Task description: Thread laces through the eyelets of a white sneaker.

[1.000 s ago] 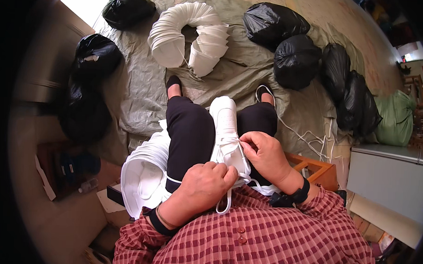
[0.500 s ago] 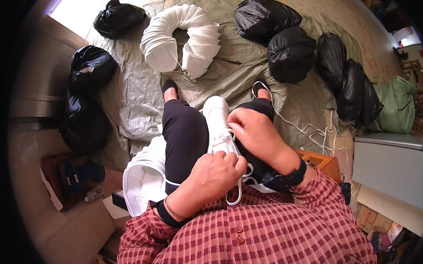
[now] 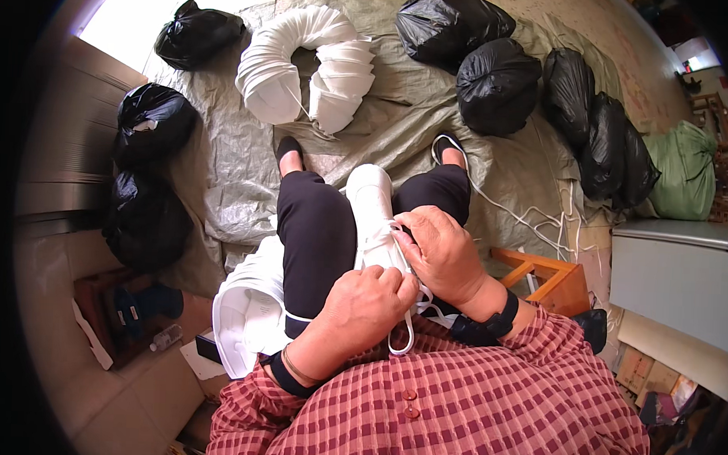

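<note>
A white lace-up shoe [image 3: 371, 197] rests between my thighs with its toe pointing away. My left hand [image 3: 367, 301] is closed over its near part, fingers curled; what lies under them is partly hidden. On the right side of the lacing, my right hand [image 3: 443, 254] pinches the white shoelace [image 3: 404, 341] by the eyelets, thumb against fingers. Loops of that lace hang below both hands. Beside my left thigh lies a stack of nested white pieces [image 3: 236, 323], its open end towards me.
A ring of nested white pieces [image 3: 263, 75] lies on the grey-green tarp [image 3: 245, 195]. Black bags [image 3: 497, 86] surround it on both sides. White cord [image 3: 552, 226] trails at the right, near a wooden stool [image 3: 561, 286] and a grey cabinet [image 3: 679, 279]. A green sack [image 3: 683, 170] stands behind.
My right hand has turned and shifted slightly down, its fingers drawn together at the lace. My left hand has moved slightly left. The view has tilted a little, uncovering more of the stool.
</note>
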Demonstrator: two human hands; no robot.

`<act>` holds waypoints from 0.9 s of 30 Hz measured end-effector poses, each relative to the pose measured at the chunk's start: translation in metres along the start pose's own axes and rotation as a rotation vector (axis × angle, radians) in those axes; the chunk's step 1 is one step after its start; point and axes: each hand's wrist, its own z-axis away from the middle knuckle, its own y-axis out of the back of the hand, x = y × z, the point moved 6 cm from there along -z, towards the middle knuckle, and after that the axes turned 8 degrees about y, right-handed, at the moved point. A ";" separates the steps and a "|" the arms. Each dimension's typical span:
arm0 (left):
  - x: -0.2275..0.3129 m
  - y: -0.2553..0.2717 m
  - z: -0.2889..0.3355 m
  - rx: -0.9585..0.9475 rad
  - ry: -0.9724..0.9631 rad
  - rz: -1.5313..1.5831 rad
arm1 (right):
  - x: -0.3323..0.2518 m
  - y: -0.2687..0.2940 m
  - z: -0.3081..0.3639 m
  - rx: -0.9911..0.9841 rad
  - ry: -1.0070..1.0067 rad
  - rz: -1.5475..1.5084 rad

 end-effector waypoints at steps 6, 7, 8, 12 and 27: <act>0.000 0.001 -0.001 -0.006 0.016 0.013 | 0.030 -0.013 0.005 -0.191 -0.523 -0.421; 0.000 0.002 -0.001 -0.006 0.015 0.012 | 0.036 -0.013 0.005 -0.190 -0.524 -0.420; 0.000 0.003 -0.001 -0.002 0.019 0.021 | 0.044 -0.025 0.014 -0.234 -0.754 -0.799; -0.001 0.002 0.000 0.004 0.034 0.037 | 0.046 -0.035 0.026 -0.359 -1.043 -1.387; 0.000 0.007 -0.002 0.035 -0.001 -0.010 | -0.003 0.004 0.005 -0.087 0.025 -0.092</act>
